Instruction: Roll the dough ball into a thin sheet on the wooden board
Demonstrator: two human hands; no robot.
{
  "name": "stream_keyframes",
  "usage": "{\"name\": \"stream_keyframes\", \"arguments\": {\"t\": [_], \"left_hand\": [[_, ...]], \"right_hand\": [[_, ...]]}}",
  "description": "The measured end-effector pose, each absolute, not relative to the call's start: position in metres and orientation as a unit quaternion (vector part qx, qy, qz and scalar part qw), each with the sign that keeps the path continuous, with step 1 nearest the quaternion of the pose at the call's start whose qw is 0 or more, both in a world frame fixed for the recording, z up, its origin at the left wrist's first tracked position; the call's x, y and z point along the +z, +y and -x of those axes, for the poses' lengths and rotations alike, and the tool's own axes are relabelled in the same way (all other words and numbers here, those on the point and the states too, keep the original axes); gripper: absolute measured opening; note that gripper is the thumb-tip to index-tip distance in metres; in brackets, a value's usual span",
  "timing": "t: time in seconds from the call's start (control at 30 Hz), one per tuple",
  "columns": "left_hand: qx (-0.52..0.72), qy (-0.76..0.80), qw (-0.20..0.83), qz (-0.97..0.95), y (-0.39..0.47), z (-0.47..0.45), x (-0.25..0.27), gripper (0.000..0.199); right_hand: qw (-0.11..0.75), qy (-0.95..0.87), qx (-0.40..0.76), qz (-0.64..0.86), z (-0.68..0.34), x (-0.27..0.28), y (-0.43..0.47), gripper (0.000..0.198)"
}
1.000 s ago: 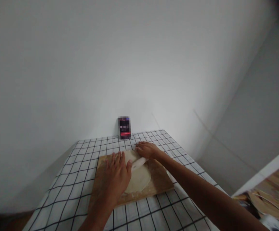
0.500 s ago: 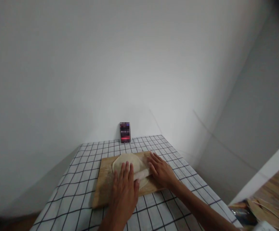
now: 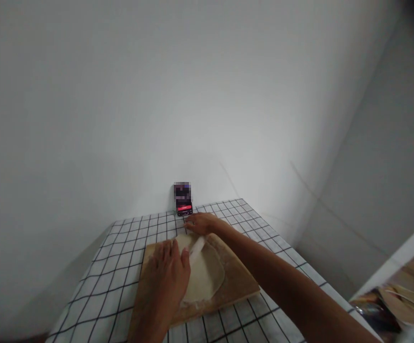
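Observation:
A pale rolling pin point(image 3: 197, 247) lies slanted across a flat, thin sheet of dough point(image 3: 206, 276). The dough rests on a floured wooden board point(image 3: 240, 281). My left hand point(image 3: 171, 272) covers the near left end of the pin, its fingers reaching forward over the board. At the pin's far end is my right hand point(image 3: 201, 223), fingers curved over it and pointing left. Both ends of the pin are hidden under the hands. Part of the dough's left side is covered by my left hand.
A phone point(image 3: 183, 200) with a blurred screen leans on the white wall point(image 3: 207, 105) at the back. A black-and-white checked cloth point(image 3: 110, 267) covers the table. Items too blurred to name lie low at the right, beyond the table edge.
My right hand has moved away from me and left, swinging the rolling pin to a steeper slant. My left hand has shifted slightly left. More of the dough's near right side shows.

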State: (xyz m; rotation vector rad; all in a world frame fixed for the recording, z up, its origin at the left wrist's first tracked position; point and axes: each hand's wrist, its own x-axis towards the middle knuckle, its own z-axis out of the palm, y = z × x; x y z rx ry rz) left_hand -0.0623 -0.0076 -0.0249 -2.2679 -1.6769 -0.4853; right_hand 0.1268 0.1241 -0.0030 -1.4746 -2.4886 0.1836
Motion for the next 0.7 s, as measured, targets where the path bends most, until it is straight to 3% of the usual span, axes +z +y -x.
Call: {"name": "stream_keyframes", "arguments": {"t": [0.5,0.7], "left_hand": [[-0.149,-0.607,0.127,0.77,-0.028,0.033,-0.023,0.06],[-0.236,-0.559,0.154,0.78,-0.07,0.017,-0.045,0.059]], "right_hand": [[0.168,-0.804,0.045,0.568,-0.162,-0.026,0.073,0.051],[0.181,-0.795,0.012,0.579,-0.19,-0.037,-0.008,0.056]]}}
